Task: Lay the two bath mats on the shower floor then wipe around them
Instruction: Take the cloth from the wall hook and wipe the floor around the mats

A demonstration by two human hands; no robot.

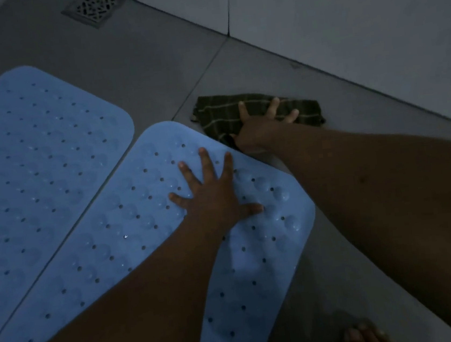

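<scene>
Two light blue perforated bath mats lie side by side on the grey tiled shower floor (235,65). The left mat (36,170) reaches the frame's left edge. The right mat (130,238) runs diagonally under my left arm. My left hand (216,197) rests flat on the right mat near its far end, fingers spread. My right hand (264,127) presses down on a dark green checked cloth (220,115) that lies on the floor just beyond the right mat's far corner, fingers splayed over it.
A square metal drain grate (94,7) sits at the top left of the floor. A pale tiled wall (341,17) rises along the far right side. My bare toes (364,337) show at the bottom right on the floor.
</scene>
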